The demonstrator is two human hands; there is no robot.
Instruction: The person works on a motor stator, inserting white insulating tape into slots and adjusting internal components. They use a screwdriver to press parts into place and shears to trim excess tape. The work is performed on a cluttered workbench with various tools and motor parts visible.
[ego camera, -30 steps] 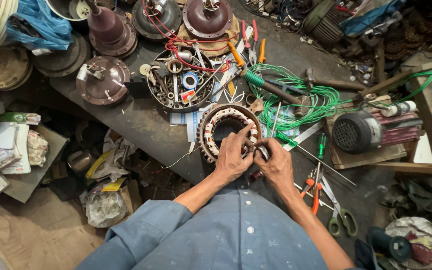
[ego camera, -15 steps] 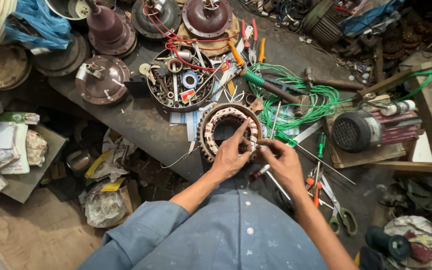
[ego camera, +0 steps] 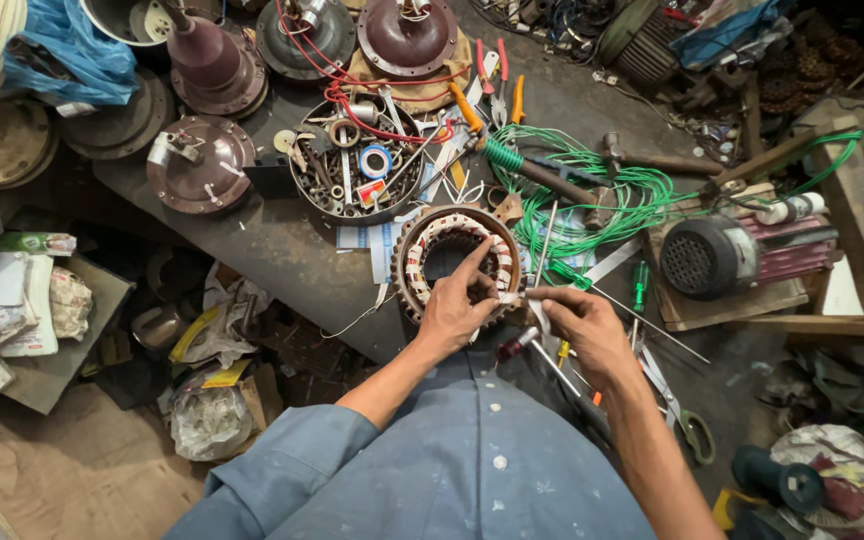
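Your left hand (ego camera: 457, 310) fingers spread, pressing round copper-wound stator ring (ego camera: 452, 262) on dark worktop (ego camera: 282, 250). Your right hand (ego camera: 582, 325) pinches thin wire just right. Winding step in hand; feed wire carefully.

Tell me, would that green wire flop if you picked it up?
Probably floppy: the green wire lies in loose tangled loops on the workbench. It likely snags too, since a hammer lies across it.
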